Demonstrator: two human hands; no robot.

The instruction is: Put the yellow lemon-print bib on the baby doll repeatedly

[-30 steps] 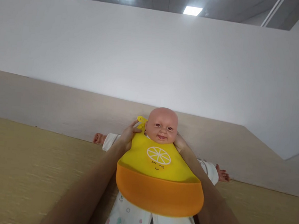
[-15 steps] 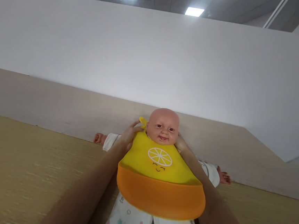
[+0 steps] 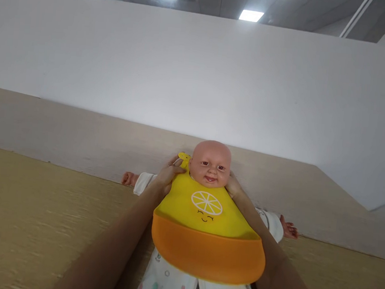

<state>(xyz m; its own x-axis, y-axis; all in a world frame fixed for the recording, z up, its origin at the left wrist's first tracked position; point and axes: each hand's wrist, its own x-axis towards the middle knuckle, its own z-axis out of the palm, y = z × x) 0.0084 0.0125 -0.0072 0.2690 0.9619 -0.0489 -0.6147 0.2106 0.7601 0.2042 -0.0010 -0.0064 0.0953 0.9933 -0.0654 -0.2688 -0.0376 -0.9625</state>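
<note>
A bald baby doll in white printed clothes faces me, its arms stretched out to both sides. Over its chest hangs a yellow bib with a lemon slice print and an orange catch pocket. My left hand is closed on the bib's neck strap, whose yellow end sticks up beside the doll's head. My right hand is at the other side of the neck, its fingers hidden behind the doll's head; whether they grip anything does not show.
Behind the doll runs a light wooden ledge below a white partition. A tan wood surface stretches out on both sides. Ceiling lights show above the partition.
The strap end in my left hand has tilted and shows more of its face beside the doll's head. My right hand and the doll stay nearly the same.
</note>
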